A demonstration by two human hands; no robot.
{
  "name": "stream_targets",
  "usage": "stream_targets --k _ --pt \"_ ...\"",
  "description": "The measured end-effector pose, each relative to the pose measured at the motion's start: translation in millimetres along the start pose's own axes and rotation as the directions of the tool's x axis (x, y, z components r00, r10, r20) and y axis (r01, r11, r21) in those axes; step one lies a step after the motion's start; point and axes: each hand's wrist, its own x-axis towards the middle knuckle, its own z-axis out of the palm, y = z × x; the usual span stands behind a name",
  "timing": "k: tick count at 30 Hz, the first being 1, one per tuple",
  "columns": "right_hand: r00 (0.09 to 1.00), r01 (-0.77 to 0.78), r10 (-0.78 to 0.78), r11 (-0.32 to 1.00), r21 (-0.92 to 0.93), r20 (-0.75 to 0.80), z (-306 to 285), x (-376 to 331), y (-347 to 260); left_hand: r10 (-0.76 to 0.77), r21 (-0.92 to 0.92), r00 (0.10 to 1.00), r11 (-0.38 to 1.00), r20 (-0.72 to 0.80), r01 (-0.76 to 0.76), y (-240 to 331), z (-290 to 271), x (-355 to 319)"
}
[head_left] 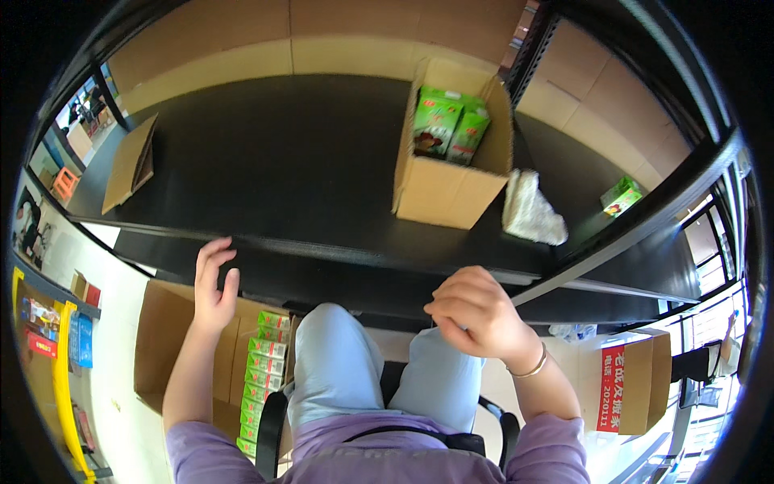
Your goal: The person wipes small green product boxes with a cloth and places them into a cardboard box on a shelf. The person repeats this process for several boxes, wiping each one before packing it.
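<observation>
Left fingers [206, 273] stand half-spread, empty; right fingers [455, 306] curl narrowly, any hold unclear.

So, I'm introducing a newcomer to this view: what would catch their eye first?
Probably the open carton of green boxes, right of centre on the black shelf. Nearer the person, the open left hand and curled right hand stand out. At lower left, a larger carton holds a row of green packs.

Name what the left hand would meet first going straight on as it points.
Likely the front edge of the black shelf, just ahead of the left hand; depth is unclear, so it might pass above instead.
</observation>
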Motion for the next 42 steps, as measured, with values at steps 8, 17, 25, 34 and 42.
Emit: stream_targets --k 8,17,25,34,42 --pt "0.979 -0.081 0.037 0.973 0.215 0.200 129.0 -21.0 -9.1 -0.693 -0.286 0.708 0.656 0.140 0.699 -81.7 33.9 -245.0" --pt "0.838 -0.350 0.080 0.838 0.418 0.540 281.6 -7.3 -40.3 -0.728 0.162 0.666 0.685 0.160 0.710 -65.5 44.2 -319.1" --pt "0.666 -0.526 0.362 0.848 0.067 0.653 415.3 0.4 -50.6 -0.781 0.148 0.625 0.619 0.013 0.771 -115.3 79.4 -288.5" --pt "0.577 -0.517 0.375 0.856 -0.032 0.725 454.0 -2.7 -37.9 -0.890 -0.022 0.174 0.182 0.422 0.983 -145.1 80.9 -278.2" --pt "0.492 -0.478 0.374 0.871 -0.115 0.786 474.0 4.6 -30.6 -0.888 0.075 0.226 0.278 0.400 0.958 -144.6 75.9 -265.0"
